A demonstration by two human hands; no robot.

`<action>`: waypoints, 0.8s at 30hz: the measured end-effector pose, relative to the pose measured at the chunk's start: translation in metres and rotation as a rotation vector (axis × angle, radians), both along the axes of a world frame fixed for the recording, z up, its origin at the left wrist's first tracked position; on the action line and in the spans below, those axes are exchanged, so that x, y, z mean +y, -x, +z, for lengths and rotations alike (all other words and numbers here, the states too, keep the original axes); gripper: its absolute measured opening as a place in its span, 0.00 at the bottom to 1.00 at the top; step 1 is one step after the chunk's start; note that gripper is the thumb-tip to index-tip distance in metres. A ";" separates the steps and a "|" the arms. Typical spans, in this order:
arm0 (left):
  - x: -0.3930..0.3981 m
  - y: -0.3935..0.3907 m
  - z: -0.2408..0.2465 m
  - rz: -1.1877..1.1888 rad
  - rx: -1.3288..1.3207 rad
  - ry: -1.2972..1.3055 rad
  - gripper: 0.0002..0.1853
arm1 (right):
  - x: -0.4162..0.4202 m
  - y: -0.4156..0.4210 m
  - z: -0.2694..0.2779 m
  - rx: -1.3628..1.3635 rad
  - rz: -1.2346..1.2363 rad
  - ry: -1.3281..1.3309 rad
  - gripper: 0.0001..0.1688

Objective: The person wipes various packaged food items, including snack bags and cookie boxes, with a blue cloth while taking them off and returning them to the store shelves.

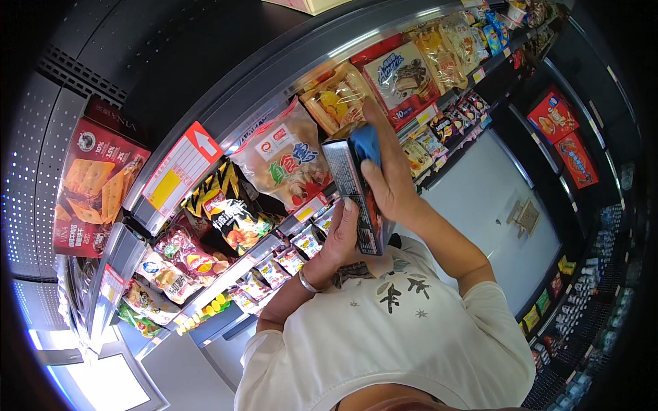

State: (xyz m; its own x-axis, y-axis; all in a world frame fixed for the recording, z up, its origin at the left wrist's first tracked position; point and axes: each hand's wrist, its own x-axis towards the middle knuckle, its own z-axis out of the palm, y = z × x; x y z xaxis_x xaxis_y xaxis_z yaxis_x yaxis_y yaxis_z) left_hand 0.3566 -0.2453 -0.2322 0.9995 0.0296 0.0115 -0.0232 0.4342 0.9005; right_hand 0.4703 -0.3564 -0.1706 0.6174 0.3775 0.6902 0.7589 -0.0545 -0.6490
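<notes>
A dark printed carton [352, 180] with small writing on its side is held up in front of the chest. My left hand [339, 234], a silver bangle at its wrist, grips the carton's near side with the thumb along its edge. My right hand [388, 174] is at the far end and right side of the carton, its fingers around a blue cloth [366, 143] that lies against the carton. The hand hides part of the cloth and the carton's right face. Just beyond is a clear bag of bread rolls [288, 159] on the shelf.
A black shelf unit holds an orange snack pack [336, 100], a red and white cake pack [401, 77] and chip bags [234, 216]. A price card [182, 172] juts from the shelf edge. A red biscuit box [97, 185] stands left. Bottles [576, 298] line racks at right.
</notes>
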 end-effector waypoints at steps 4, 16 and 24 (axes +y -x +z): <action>0.001 -0.002 0.020 -0.184 0.001 0.259 0.40 | -0.001 -0.003 -0.012 0.090 0.041 0.019 0.38; 0.031 -0.012 0.024 0.380 0.152 0.117 0.30 | -0.018 0.054 -0.066 0.875 0.371 -0.243 0.35; 0.037 -0.005 -0.017 0.533 -0.162 -0.903 0.32 | -0.011 0.048 -0.067 0.699 0.179 -0.098 0.23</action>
State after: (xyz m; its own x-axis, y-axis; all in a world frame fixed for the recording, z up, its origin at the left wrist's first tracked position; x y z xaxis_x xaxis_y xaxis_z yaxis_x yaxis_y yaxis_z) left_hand 0.3613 -0.2082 -0.2492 0.8443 0.3778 0.3801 -0.1622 -0.4959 0.8531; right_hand 0.4218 -0.3677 -0.2376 0.8608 0.4709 0.1931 0.1573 0.1146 -0.9809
